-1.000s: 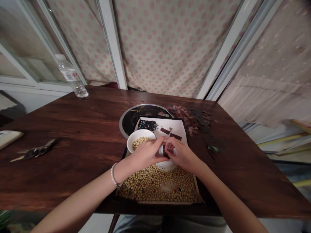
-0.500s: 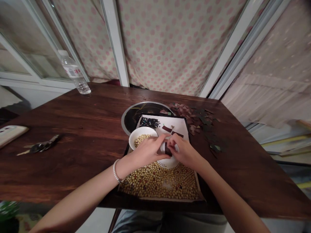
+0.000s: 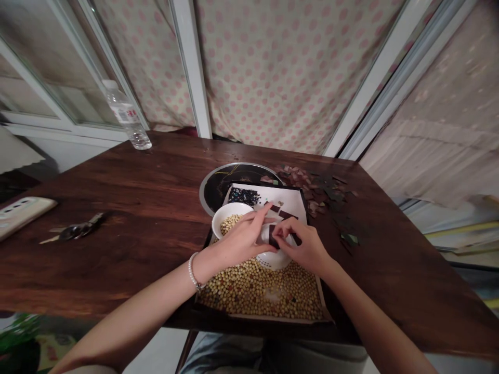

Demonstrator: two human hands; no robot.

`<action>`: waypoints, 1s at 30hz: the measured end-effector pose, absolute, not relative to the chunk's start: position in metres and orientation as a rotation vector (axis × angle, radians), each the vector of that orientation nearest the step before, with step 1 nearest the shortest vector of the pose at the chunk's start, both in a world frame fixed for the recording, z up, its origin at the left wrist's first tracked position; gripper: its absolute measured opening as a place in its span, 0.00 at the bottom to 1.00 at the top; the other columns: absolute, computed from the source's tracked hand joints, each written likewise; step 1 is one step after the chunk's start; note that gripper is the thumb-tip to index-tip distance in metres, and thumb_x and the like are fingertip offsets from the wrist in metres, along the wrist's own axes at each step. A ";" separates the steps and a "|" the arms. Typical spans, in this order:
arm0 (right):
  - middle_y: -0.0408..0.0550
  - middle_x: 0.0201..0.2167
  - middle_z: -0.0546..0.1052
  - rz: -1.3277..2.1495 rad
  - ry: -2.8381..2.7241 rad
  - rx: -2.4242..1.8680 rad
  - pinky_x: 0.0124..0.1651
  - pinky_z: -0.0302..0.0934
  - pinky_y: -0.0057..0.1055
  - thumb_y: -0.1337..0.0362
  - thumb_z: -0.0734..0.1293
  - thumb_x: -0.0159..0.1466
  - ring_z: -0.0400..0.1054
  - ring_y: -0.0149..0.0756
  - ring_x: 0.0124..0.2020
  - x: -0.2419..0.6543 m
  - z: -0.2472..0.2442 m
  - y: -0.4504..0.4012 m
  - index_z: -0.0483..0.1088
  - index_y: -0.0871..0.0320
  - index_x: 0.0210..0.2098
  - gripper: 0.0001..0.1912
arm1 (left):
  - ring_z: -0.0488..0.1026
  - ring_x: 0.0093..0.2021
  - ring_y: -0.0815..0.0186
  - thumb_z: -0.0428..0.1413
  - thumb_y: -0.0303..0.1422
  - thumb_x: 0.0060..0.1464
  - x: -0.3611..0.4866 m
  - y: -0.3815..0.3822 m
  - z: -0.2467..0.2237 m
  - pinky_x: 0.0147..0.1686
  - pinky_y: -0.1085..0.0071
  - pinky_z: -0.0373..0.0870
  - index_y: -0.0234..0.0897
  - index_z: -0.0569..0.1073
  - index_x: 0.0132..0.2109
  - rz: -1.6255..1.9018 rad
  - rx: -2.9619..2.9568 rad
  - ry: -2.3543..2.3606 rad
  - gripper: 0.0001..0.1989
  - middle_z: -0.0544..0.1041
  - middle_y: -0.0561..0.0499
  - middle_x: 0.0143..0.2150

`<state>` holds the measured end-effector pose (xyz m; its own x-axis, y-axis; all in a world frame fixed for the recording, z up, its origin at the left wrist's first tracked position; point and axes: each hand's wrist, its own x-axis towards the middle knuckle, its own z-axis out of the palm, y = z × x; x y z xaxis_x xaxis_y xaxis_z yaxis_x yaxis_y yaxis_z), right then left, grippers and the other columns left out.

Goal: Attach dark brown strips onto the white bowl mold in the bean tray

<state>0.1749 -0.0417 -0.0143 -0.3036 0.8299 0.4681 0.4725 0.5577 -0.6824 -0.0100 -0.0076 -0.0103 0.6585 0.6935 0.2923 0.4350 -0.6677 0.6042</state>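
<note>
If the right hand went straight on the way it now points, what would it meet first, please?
Beyond the dark piece it touches, the right hand would probably meet the left hand first, though depth is hard to judge.

1 head-worn camera is looking forward and down from near the dark-brown wooden table [image 3: 148, 218] spanning the frame's lower half.

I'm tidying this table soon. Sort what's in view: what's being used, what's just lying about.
Likely in use: dark piece at the right hand; lower bowl beneath it; bowl of tan balls; tray; perhaps the scraps.

Seemingly just lying about: water bottle; keys; phone.
</note>
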 end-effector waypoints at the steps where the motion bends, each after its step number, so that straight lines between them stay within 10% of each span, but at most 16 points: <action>1: 0.43 0.29 0.71 0.519 -1.920 -1.024 0.35 0.60 0.29 0.71 0.62 0.57 0.66 0.31 0.32 0.173 -0.013 -0.041 0.55 0.55 0.26 0.09 | 0.60 0.59 0.49 0.63 0.36 0.44 -0.010 -0.007 -0.011 0.54 0.49 0.61 0.40 0.39 0.65 0.719 2.356 0.877 0.50 0.67 0.39 0.56; 12: 0.44 0.30 0.73 0.693 -1.832 -0.963 0.39 0.65 0.32 0.71 0.61 0.56 0.69 0.31 0.34 0.134 -0.006 -0.003 0.60 0.56 0.24 0.06 | 0.47 0.65 0.55 0.53 0.27 0.47 -0.019 0.002 -0.003 0.62 0.50 0.47 0.40 0.49 0.62 0.924 1.892 0.696 0.35 0.51 0.42 0.65; 30: 0.48 0.34 0.73 0.690 -2.767 -0.688 0.43 0.59 0.29 0.72 0.61 0.62 0.63 0.34 0.39 0.148 -0.022 -0.071 0.70 0.59 0.36 0.07 | 0.71 0.45 0.65 0.45 0.25 0.54 -0.013 0.006 -0.005 0.49 0.61 0.64 0.40 0.58 0.49 1.564 1.661 0.871 0.15 0.74 0.50 0.40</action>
